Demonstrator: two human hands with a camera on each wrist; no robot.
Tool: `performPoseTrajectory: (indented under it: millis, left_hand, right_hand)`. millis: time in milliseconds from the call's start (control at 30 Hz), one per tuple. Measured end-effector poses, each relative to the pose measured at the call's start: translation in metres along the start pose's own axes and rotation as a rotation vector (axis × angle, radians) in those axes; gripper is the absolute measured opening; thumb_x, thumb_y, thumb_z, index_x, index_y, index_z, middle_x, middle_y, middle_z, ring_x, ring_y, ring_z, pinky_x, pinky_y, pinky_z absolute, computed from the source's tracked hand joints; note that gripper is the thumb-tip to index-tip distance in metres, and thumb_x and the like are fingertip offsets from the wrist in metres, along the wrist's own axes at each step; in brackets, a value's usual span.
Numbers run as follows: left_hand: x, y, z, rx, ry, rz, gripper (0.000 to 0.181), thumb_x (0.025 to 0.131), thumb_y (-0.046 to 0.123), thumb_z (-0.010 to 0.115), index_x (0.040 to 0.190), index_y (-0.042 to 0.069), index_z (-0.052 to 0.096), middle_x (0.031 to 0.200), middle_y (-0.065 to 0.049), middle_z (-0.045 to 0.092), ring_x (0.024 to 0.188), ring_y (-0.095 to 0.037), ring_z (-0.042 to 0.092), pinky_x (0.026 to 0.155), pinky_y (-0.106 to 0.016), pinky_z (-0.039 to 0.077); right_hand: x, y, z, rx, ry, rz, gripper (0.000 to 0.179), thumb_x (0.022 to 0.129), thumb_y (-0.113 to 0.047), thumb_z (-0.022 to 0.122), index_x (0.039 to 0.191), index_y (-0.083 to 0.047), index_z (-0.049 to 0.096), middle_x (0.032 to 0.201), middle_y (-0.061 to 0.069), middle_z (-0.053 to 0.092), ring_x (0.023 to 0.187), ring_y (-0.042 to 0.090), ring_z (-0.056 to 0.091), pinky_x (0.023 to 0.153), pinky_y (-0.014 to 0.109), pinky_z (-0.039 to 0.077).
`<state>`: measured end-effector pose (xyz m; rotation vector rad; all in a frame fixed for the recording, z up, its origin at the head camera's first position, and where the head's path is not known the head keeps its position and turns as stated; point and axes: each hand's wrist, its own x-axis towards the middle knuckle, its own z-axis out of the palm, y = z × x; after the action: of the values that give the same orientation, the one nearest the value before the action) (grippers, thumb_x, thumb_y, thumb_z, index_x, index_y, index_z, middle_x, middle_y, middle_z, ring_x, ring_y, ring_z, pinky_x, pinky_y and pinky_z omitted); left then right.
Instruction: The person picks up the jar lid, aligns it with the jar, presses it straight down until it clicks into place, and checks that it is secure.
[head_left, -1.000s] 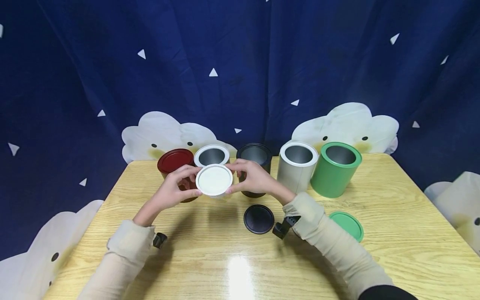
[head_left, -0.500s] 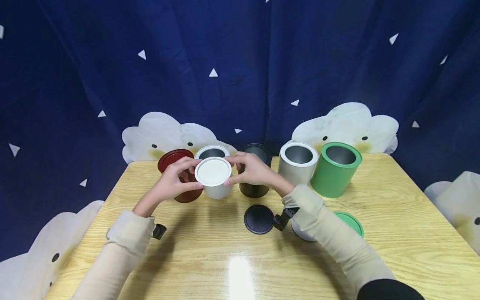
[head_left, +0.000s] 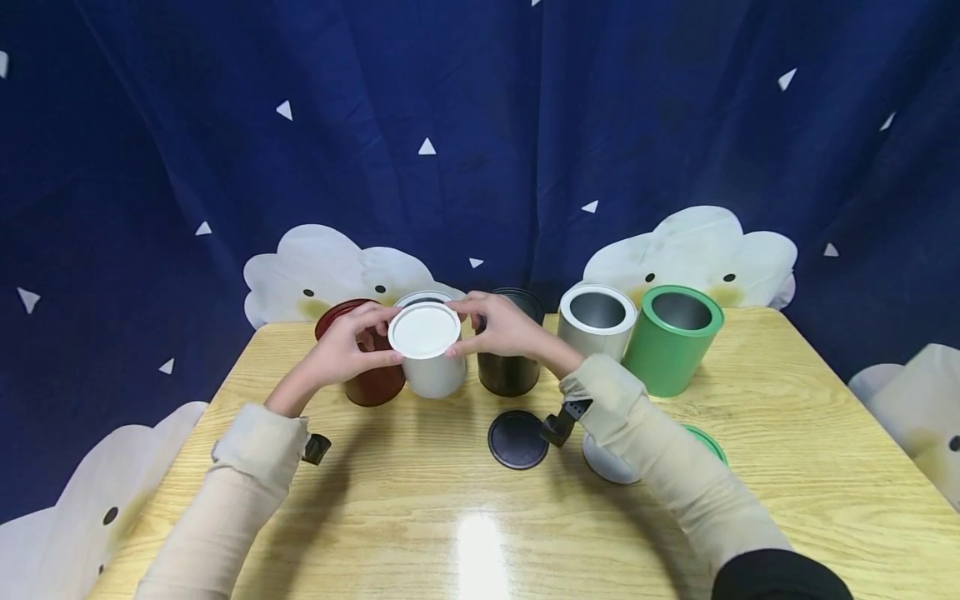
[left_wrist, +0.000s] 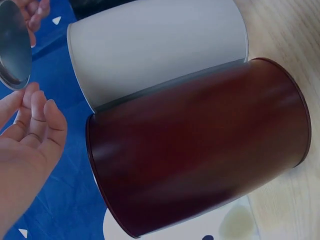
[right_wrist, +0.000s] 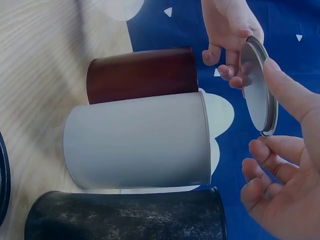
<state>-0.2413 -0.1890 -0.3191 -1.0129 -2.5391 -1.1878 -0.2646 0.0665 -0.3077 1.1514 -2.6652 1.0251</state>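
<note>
Both hands hold a round white lid (head_left: 424, 330) by its edge, raised above a white can (head_left: 435, 377). My left hand (head_left: 347, 348) pinches the lid's left side, and my right hand (head_left: 504, 327) pinches its right side. A gap between the lid (right_wrist: 260, 87) and the white can (right_wrist: 140, 142) shows in the right wrist view. The lid's underside is metallic. Below the left hand stands a dark red can (left_wrist: 200, 150) with its red lid on. A black can (head_left: 508, 373) stands partly behind the right hand.
A grey-white can (head_left: 597, 321) and a green can (head_left: 672, 346), both uncovered, stand to the right. A black lid (head_left: 517, 439) lies on the table (head_left: 390, 517). A whitish lid (head_left: 606, 460) and a green lid (head_left: 707, 442) are partly hidden by the right arm.
The white lid has moved away from me in both hands, over the white can, and now covers more of its opening. The other cans have stayed put.
</note>
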Motion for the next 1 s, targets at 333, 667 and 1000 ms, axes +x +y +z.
performPoseTrajectory:
  millis: [333,667,1000]
  left_hand:
    - [0.005,-0.003,0.0,0.009,-0.019,-0.041,0.058,0.072,0.005,0.076,0.123,-0.009,0.051,0.091,-0.011,0.05,0.078,-0.024,0.048,0.06,-0.027,0.046]
    - [0.006,-0.007,0.003,0.042,-0.003,-0.027,0.06,0.071,0.004,0.076,0.123,-0.01,0.05,0.1,-0.016,0.055,0.082,-0.025,0.048,0.063,-0.034,0.045]
    - [0.013,-0.016,0.001,0.092,-0.017,-0.046,0.06,0.071,0.011,0.077,0.124,-0.004,0.053,0.114,-0.016,0.055,0.092,-0.027,0.05,0.069,-0.037,0.042]
  right_hand:
    - [0.004,0.004,-0.003,0.0,-0.014,0.021,0.065,0.068,-0.03,0.08,0.123,-0.003,0.058,0.087,0.006,0.055,0.075,0.022,0.05,0.064,0.025,0.037]
    - [0.008,0.008,-0.003,-0.007,-0.041,0.03,0.062,0.069,-0.03,0.079,0.122,-0.006,0.058,0.087,0.003,0.054,0.072,0.019,0.049,0.062,0.024,0.036]
    - [0.017,0.011,-0.005,-0.026,-0.065,0.068,0.066,0.07,-0.03,0.079,0.126,-0.005,0.055,0.095,0.012,0.057,0.07,0.016,0.047,0.061,0.024,0.037]
